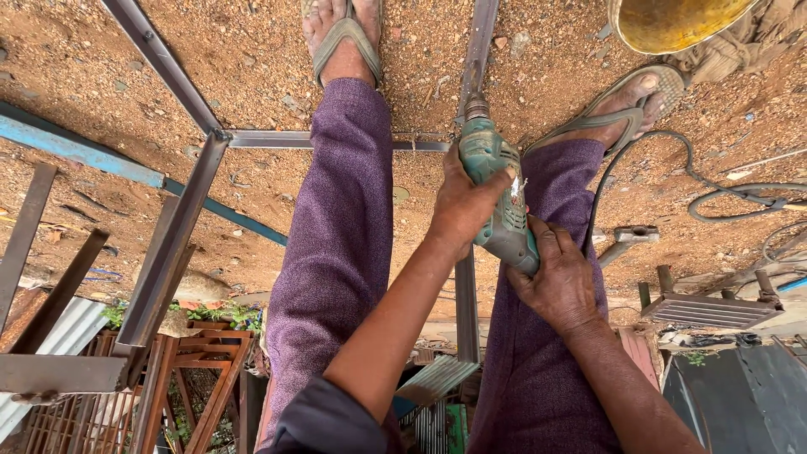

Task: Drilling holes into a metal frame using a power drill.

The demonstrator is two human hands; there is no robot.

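Note:
A teal electric drill [492, 160] points down at a grey steel bar [482, 38] of a welded frame lying on gravelly ground. My left hand [462, 206] wraps around the drill's body from the left. My right hand [561, 282] grips the drill's rear handle. The chuck [477, 109] sits right at the bar. My legs in purple trousers [340, 227] stand either side of the bar, with feet in sandals [343, 38].
Steel crossbar [277, 139] and angled bars [172, 244] form the frame on the left. A blue bar [76, 147] lies beyond. A black cable [714, 181] curls at right, near a hammer [629, 240]. A yellow bowl-shaped thing [672, 21] sits near my right foot.

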